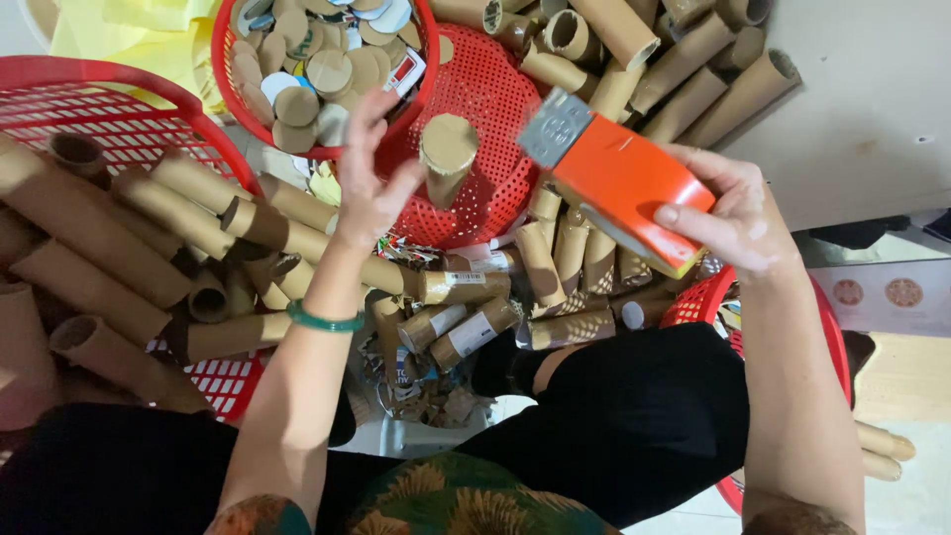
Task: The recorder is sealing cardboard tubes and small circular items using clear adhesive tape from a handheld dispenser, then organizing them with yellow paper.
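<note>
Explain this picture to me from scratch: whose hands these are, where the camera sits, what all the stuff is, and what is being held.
There is no machine here. A person wears a camera on the head, so the one picture looks straight down at their own two bare hands and lap.

The right hand grips an orange block-shaped tool with a grey metal end. The left hand, with a green bangle on its wrist, is open and holds nothing; its fingers are spread just beside a short cardboard tube that stands on end on an upturned red plastic basket.

Around them lie piles of brown cardboard tubes. A round red basket at the top holds many cardboard discs. A bigger red basket sits at the left.
</note>
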